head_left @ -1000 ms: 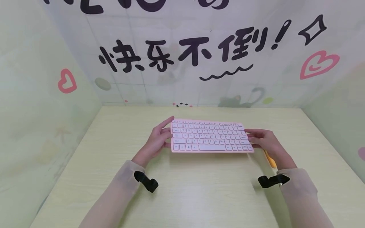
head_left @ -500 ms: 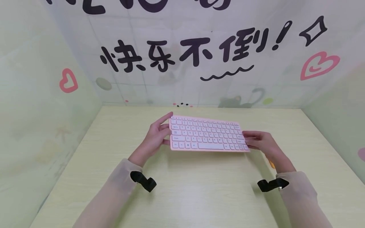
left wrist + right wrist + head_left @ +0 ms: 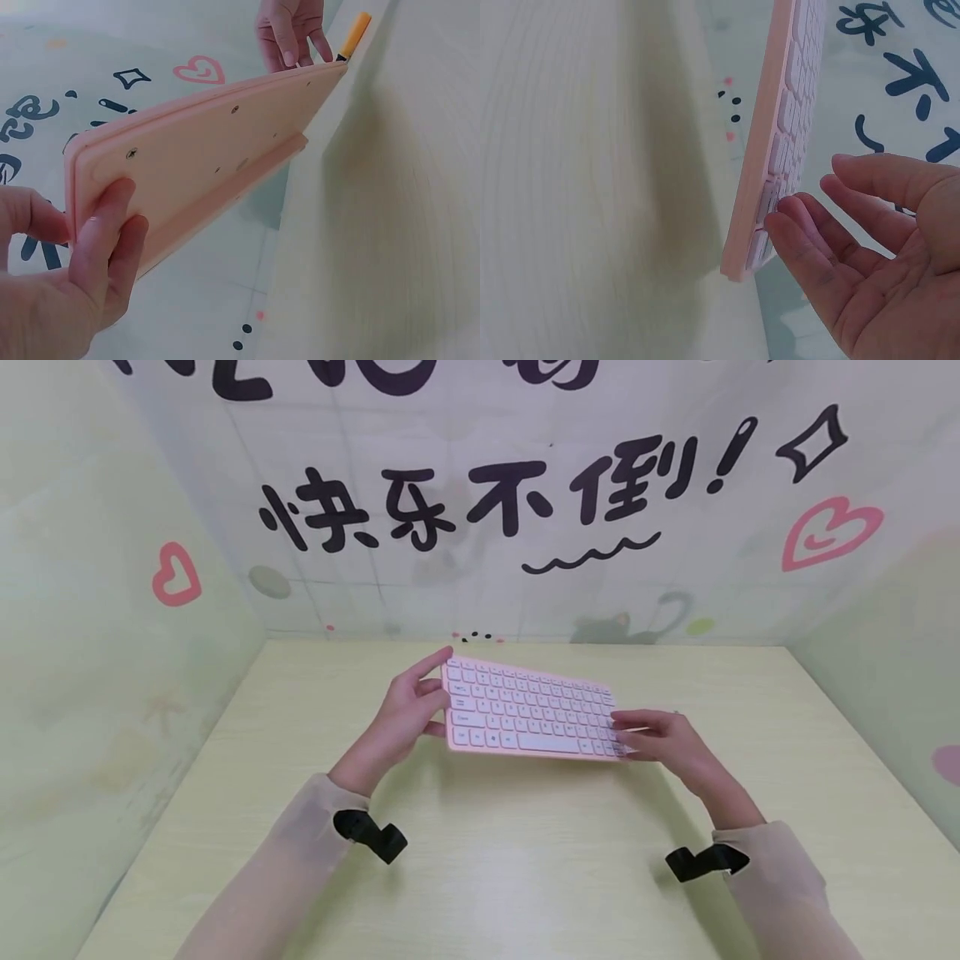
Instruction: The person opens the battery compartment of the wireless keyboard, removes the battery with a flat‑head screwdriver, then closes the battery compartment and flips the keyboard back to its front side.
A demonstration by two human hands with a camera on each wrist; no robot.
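Observation:
A pink keyboard with white keys (image 3: 528, 710) is held up off the table, tilted with its keys facing me. My left hand (image 3: 401, 722) grips its left end, index finger along the top corner. In the left wrist view the fingers of my left hand (image 3: 67, 300) press on the screwed pink back of the keyboard (image 3: 202, 142). At the other end is my right hand (image 3: 671, 747). The right wrist view has the right hand (image 3: 885, 255) with loosely bent fingers, fingertips at the keys of the keyboard (image 3: 761, 150); it does not wrap round the edge.
An orange stick-like item with a dark end (image 3: 356, 34) lies on the pale wooden table (image 3: 510, 860), near my right hand; the head view hides it. Walls with printed lettering (image 3: 408, 510) and hearts enclose the table at the back and sides.
The keyboard has moved slightly left, its left end rising and its right end turning away. My right fingers have shifted from its right edge onto the keys' side. The orange item has gone behind my right hand.

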